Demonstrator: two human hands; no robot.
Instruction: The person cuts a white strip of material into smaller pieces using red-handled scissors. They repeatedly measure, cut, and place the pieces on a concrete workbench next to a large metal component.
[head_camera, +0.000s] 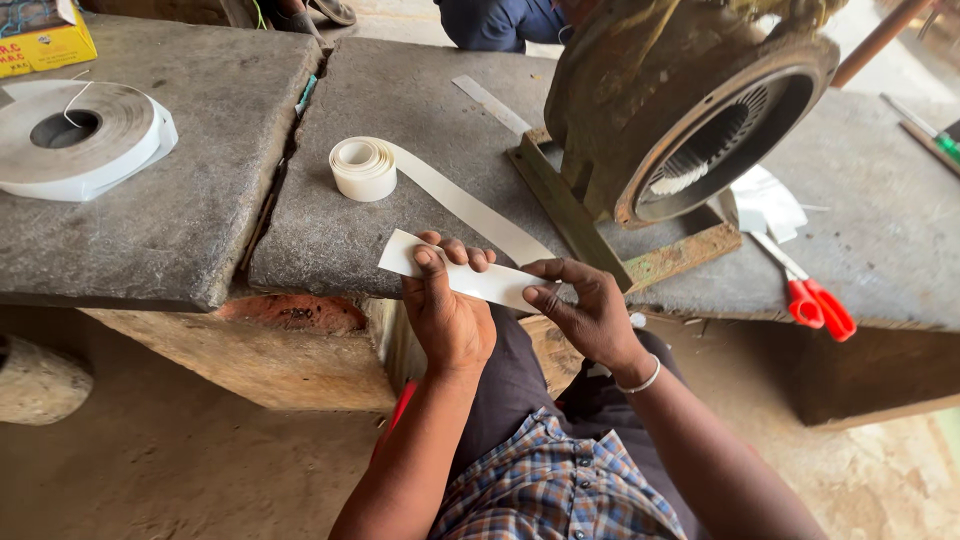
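Observation:
My left hand (447, 300) and my right hand (590, 310) together hold a white paper strip (490, 283) in front of the stone bench edge. The left fingers pinch its left end, the right fingers its right end. The strip seems to run on to a small white roll (364, 167) lying on the stone slab (400, 100) behind my hands, though my right hand hides the join. A rusty motor stator housing (690, 100), with windings visible inside its round opening, sits on a metal base to the right of the roll.
Red-handled scissors (812, 300) lie on the slab at the right near white paper scraps (770, 200). A large white tape roll (75, 140) and a yellow box (45, 40) rest on the left slab. Another person's legs (495, 22) show at the top.

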